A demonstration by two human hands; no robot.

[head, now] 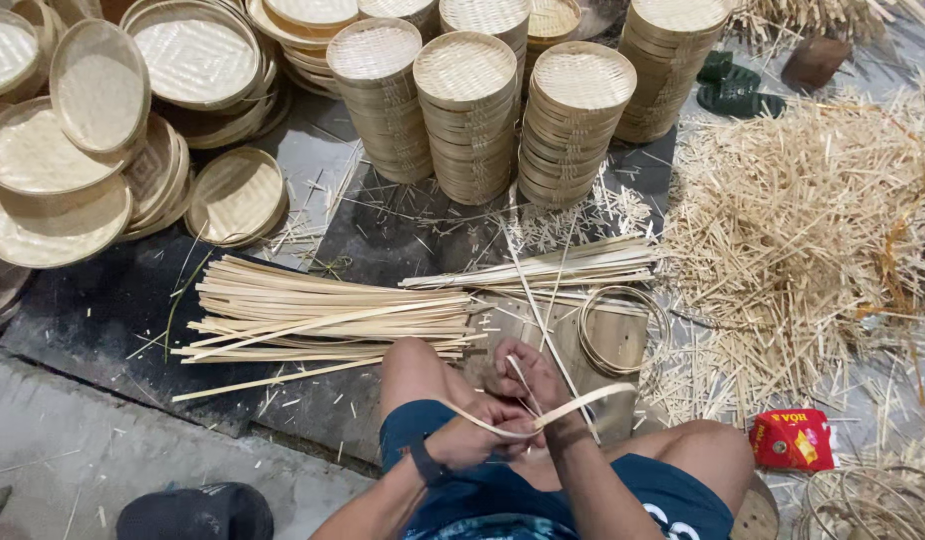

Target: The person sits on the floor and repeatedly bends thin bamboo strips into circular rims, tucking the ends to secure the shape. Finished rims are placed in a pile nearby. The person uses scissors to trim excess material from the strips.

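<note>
Down by the knees, the left hand [475, 437] and right hand [531, 385] have their fingers clamped on a bent bamboo strip [573, 405]. Beyond lie loose bamboo slats [323, 315], then stacked woven round baskets [470, 110], the top ones empty.

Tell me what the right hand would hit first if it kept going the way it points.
The right hand points up-left, away from the body. Just ahead lies the bundle of flat bamboo strips on the floor; it would likely meet those first, though depth is hard to judge.
</note>
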